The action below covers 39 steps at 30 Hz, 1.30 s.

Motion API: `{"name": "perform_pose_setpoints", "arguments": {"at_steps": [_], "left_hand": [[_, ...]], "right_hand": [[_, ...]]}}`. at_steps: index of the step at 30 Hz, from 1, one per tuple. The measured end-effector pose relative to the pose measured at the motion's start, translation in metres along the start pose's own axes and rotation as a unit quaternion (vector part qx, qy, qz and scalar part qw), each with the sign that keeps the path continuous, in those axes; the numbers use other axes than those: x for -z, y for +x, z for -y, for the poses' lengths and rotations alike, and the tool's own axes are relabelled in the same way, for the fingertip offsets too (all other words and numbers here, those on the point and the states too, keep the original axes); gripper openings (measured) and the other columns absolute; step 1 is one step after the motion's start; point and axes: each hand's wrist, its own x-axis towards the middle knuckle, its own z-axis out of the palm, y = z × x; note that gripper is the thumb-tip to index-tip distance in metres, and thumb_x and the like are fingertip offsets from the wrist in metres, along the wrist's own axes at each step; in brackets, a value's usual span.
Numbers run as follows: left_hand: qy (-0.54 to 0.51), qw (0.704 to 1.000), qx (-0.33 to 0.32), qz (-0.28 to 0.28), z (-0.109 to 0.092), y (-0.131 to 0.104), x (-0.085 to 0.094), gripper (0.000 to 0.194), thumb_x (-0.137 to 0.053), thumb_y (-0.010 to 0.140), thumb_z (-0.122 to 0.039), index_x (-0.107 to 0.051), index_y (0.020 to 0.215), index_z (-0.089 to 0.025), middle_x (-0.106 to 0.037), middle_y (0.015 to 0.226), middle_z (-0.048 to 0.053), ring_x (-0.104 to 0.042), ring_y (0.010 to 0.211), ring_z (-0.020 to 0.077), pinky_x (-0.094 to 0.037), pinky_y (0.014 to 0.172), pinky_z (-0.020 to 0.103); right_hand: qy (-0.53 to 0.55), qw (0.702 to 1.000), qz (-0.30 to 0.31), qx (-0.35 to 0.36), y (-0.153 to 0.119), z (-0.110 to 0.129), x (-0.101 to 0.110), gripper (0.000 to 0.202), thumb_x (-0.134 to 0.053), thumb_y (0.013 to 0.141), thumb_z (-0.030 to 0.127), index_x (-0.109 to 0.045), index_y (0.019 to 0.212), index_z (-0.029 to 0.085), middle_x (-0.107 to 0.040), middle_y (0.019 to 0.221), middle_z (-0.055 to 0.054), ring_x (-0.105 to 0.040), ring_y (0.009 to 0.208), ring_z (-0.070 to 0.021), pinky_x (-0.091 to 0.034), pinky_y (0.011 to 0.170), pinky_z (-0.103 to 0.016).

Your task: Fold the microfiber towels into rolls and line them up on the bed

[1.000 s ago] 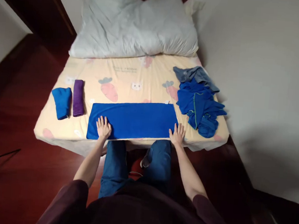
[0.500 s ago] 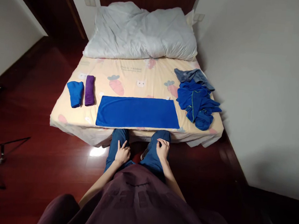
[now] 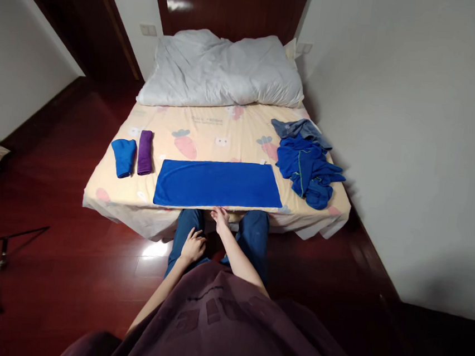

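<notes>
Bed (image 3: 225, 129) bears blue towel (image 3: 218, 184); right hand (image 3: 220, 218) reaches its near edge.

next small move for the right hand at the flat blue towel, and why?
Probably pinch the near edge of the flat blue towel at its middle. The right hand hovers at that edge with open fingers holding nothing, while the left hand rests on the thigh. The towel lies smooth and flat; two rolled towels lie to its left.
</notes>
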Motion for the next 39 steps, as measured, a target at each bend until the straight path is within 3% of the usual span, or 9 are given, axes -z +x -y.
{"name": "perform_pose_setpoints", "arguments": {"at_steps": [3, 6, 10, 14, 17, 21, 29, 33, 39], "left_hand": [[-0.044, 0.998, 0.01, 0.046, 0.001, 0.015, 0.017, 0.031, -0.052, 0.092, -0.02, -0.078, 0.108, -0.02, -0.078, 0.113, 0.009, -0.063, 0.127, 0.0267, -0.033, 0.124, 0.049], [-0.073, 0.995, 0.012, 0.069, 0.01, 0.056, 0.05, 0.034, -0.049, 0.093, -0.018, -0.077, 0.111, -0.022, -0.078, 0.113, 0.006, -0.072, 0.108, 0.0219, -0.051, 0.105, 0.035], [-0.06, 0.998, 0.014, 0.028, 0.032, 0.152, 0.109, 0.037, -0.045, 0.097, -0.019, -0.076, 0.117, -0.021, -0.076, 0.119, 0.005, -0.07, 0.112, 0.0194, -0.05, 0.103, 0.027], [-0.034, 0.998, 0.044, 0.019, 0.053, 0.265, 0.155, 0.038, -0.047, 0.096, -0.018, -0.073, 0.124, -0.019, -0.074, 0.125, 0.008, -0.067, 0.119, 0.0216, -0.047, 0.109, 0.029], [-0.007, 0.996, 0.079, 0.031, 0.064, 0.334, 0.171, 0.038, -0.051, 0.095, -0.017, -0.072, 0.127, -0.017, -0.071, 0.129, 0.012, -0.064, 0.126, 0.0242, -0.046, 0.112, 0.033], [0.033, 0.99, 0.119, 0.063, 0.071, 0.395, 0.174, 0.038, -0.057, 0.094, -0.019, -0.067, 0.131, -0.017, -0.07, 0.13, 0.014, -0.062, 0.127, 0.0239, -0.048, 0.11, 0.037], [0.058, 0.976, 0.151, 0.147, 0.077, 0.452, 0.167, 0.041, -0.078, 0.079, -0.029, -0.072, 0.119, -0.019, -0.068, 0.129, 0.015, -0.065, 0.122, 0.0285, -0.051, 0.102, 0.033], [0.044, 0.976, 0.163, 0.139, 0.073, 0.455, 0.174, 0.038, -0.077, 0.079, -0.027, -0.073, 0.116, -0.017, -0.068, 0.128, 0.016, -0.064, 0.124, 0.0303, -0.05, 0.105, 0.037], [-0.006, 0.979, 0.189, 0.069, 0.07, 0.442, 0.189, 0.027, -0.071, 0.086, -0.028, -0.074, 0.111, -0.018, -0.069, 0.126, 0.016, -0.067, 0.118, 0.0274, -0.053, 0.098, 0.032]], "right_hand": [[0.027, 0.999, -0.013, -0.015, 0.009, 0.0, -0.005, 0.017, -0.078, 0.082, 0.023, -0.064, 0.088, 0.017, -0.077, 0.076, -0.002, -0.068, 0.058, -0.0103, -0.055, 0.059, -0.018], [0.055, 0.998, -0.023, -0.035, 0.016, 0.0, -0.009, 0.018, -0.079, 0.083, 0.025, -0.063, 0.085, 0.017, -0.077, 0.077, -0.004, -0.068, 0.06, -0.0114, -0.056, 0.059, -0.019], [0.088, 0.993, -0.045, -0.059, 0.02, -0.001, -0.014, 0.016, -0.074, 0.086, 0.028, -0.061, 0.085, 0.02, -0.079, 0.088, -0.005, -0.072, 0.071, -0.013, -0.059, 0.066, -0.021], [0.106, 0.99, -0.045, -0.08, 0.02, -0.004, -0.013, 0.009, -0.068, 0.089, 0.027, -0.061, 0.087, 0.021, -0.079, 0.105, -0.007, -0.075, 0.092, -0.0142, -0.061, 0.086, -0.026], [0.112, 0.99, -0.027, -0.088, 0.02, -0.006, -0.008, 0.007, -0.061, 0.092, 0.026, -0.066, 0.092, 0.021, -0.077, 0.116, -0.008, -0.073, 0.11, -0.0147, -0.058, 0.099, -0.028], [0.131, 0.986, -0.01, -0.102, 0.025, -0.013, -0.004, 0.017, -0.057, 0.097, 0.031, -0.071, 0.102, 0.021, -0.073, 0.128, -0.008, -0.068, 0.122, -0.0139, -0.054, 0.108, -0.03], [0.172, 0.975, -0.027, -0.135, 0.031, -0.017, -0.006, 0.014, -0.061, 0.098, 0.027, -0.073, 0.104, 0.023, -0.076, 0.12, -0.003, -0.069, 0.12, -0.0127, -0.053, 0.111, -0.032], [0.174, 0.974, -0.032, -0.141, 0.027, -0.009, -0.01, 0.013, -0.062, 0.098, 0.026, -0.072, 0.105, 0.022, -0.077, 0.119, -0.003, -0.07, 0.12, -0.0129, -0.053, 0.111, -0.032], [0.178, 0.972, -0.05, -0.145, 0.007, -0.004, -0.008, 0.015, -0.059, 0.097, 0.026, -0.07, 0.104, 0.019, -0.075, 0.123, -0.007, -0.068, 0.124, -0.015, -0.05, 0.115, -0.028]]}}
